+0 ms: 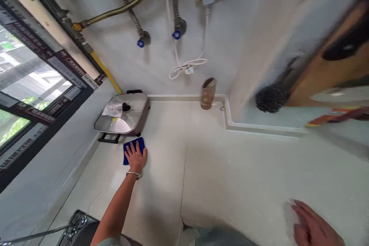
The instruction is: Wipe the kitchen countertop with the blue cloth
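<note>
- Left hand (pixel 136 159), fingers spread flat on blue cloth (pixel 142 143): overreaching forward could jolt the pan (pixel 137 103).
- Right hand (pixel 317 226) blurs; I cannot tell its fingers' grip.

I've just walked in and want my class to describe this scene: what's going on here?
A person's left hand is spread flat on a dark blue cloth that lies on a pale, tiled surface. Just beyond the cloth sits a rectangular metal pan with black handles. A brownish, see-through container stands near the back wall. The right hand is at the lower right, away from these things, with nothing visible in it.
</note>
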`<state>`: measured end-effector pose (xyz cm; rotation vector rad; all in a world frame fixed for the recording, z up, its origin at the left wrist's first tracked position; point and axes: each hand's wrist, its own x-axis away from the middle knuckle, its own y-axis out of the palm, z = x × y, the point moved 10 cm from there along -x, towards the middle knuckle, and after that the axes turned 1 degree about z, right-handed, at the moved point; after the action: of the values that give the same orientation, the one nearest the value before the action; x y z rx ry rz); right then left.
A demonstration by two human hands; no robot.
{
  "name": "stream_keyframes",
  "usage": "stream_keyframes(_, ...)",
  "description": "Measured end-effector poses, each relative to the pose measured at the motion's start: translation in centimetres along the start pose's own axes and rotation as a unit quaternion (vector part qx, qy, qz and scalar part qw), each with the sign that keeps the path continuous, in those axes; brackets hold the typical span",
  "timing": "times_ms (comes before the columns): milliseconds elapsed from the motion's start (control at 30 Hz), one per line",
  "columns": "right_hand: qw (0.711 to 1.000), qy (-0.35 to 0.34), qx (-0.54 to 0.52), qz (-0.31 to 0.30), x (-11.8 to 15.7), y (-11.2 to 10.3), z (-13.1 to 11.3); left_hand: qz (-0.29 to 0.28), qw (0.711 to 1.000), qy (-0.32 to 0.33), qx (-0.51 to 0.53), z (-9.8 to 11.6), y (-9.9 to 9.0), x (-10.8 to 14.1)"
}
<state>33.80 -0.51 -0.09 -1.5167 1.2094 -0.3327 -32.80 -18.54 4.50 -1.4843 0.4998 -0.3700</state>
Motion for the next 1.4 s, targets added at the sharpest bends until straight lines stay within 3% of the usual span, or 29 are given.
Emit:
stream_keyframes(100, 1.000, 0.019, 0.008, 0.008, -0.4, -0.5, -0.6, 0.005, 0.999, 0.052, -0.002, 4.4, 0.2, 2.6)
stream_keyframes(233, 0.999, 0.031, 0.004, 0.020, -0.5, -0.5, -0.7, 0.015, 0.990, 0.138, 0.014, 11.8, 0.2, 6.8)
stream_keyframes(467, 0.998, 0.039, -0.032, 0.029, -1.0, -0.8, -1.0, 0.037, 0.947, 0.311, 0.069, 25.2, -0.4, 14.8)
stream_keyframes(633, 0.997, 0.050, -0.064, 0.011, -1.2, -0.8, -0.7, 0.032, 0.920, 0.374, 0.113, 31.9, -0.9, 21.9)
stream_keyframes(833, 0.994, 0.049, -0.095, 0.004, -1.3, -1.3, -0.8, 0.013, 0.891, 0.429, 0.150, 36.5, -2.1, 30.9)
stream_keyframes(967, 0.976, 0.047, -0.209, 0.039, -1.4, -2.6, 0.3, -0.020, 0.882, 0.443, 0.161, 38.8, -2.2, 35.3)
stream_keyframes(1067, 0.958, 0.061, -0.273, 0.061, -0.2, -4.2, 3.2, -0.049, 0.874, 0.452, 0.174, 40.7, -2.2, 38.9)
stream_keyframes(1200, 0.966, 0.095, -0.233, 0.061, 2.8, -6.2, 9.4, -0.083, 0.845, 0.487, 0.202, 43.9, -2.6, 44.1)
stream_keyframes(1300, 0.980, 0.052, -0.190, 0.025, 3.9, -6.2, 12.0, -0.081, 0.846, 0.482, 0.213, 45.1, -3.2, 45.7)
stream_keyframes(1400, 0.988, -0.032, -0.149, 0.017, 4.0, -6.3, 10.9, -0.074, 0.851, 0.474, 0.214, 44.8, -3.8, 45.8)
